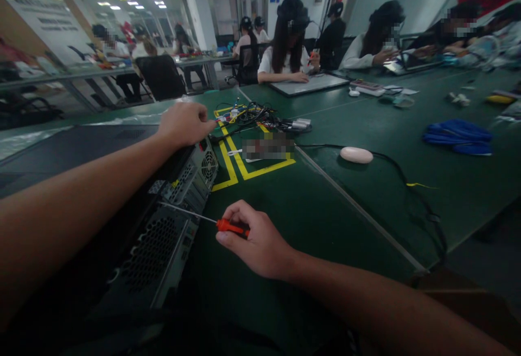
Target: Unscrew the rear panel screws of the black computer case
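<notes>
A black desktop computer case (191, 179) lies on the left, its rear metal panel with vents and ports facing right. My right hand (258, 239) is closed round the red handle of a screwdriver (231, 228). The thin shaft points left, and its tip meets the rear panel beside the large honeycomb vent; whether it sits in a screw is too small to tell. My left hand (183, 122) rests at the far top corner of the case with curled fingers gripping its edge, the fingertips partly hidden.
Tangled cables (260, 113) and a blurred-out item (268, 147) lie near yellow tape marks (264, 170). A pale oval object (356, 154), a black cord (401, 174) and blue cloth-like bundle (458, 136) are on the green table. Several people sit beyond.
</notes>
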A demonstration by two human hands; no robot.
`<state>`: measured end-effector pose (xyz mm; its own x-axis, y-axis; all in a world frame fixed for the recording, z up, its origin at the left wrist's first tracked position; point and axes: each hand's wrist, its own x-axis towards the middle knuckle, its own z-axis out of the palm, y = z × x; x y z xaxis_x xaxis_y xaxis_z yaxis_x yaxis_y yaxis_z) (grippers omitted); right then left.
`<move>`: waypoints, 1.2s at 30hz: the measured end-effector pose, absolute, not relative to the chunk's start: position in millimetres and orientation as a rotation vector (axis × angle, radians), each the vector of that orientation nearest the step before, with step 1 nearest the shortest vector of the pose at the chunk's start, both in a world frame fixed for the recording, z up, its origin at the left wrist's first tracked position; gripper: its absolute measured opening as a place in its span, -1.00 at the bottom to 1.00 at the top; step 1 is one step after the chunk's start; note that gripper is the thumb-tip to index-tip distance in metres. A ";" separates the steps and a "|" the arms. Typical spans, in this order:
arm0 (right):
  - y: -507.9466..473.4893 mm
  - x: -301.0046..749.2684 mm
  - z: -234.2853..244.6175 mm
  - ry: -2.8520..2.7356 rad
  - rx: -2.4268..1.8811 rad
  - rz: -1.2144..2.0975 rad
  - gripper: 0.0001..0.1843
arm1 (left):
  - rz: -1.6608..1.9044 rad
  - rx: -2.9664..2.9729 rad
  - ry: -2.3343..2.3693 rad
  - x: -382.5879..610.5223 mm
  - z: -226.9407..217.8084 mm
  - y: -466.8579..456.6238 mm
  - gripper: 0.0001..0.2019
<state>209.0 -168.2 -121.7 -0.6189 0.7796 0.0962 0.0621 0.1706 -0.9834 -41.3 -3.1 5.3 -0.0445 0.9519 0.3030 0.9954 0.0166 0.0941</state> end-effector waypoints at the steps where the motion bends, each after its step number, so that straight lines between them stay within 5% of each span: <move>1: -168.1 209.2 -122.1 -1.837 -0.792 1.497 -0.69 | -0.427 -2.064 -2.124 -41.5 5.6 -3.1 -0.72; 36: -167.2 211.3 -121.8 -1.814 -0.764 1.486 -0.69 | -0.360 -2.027 -2.083 -41.6 2.8 -0.3 -0.70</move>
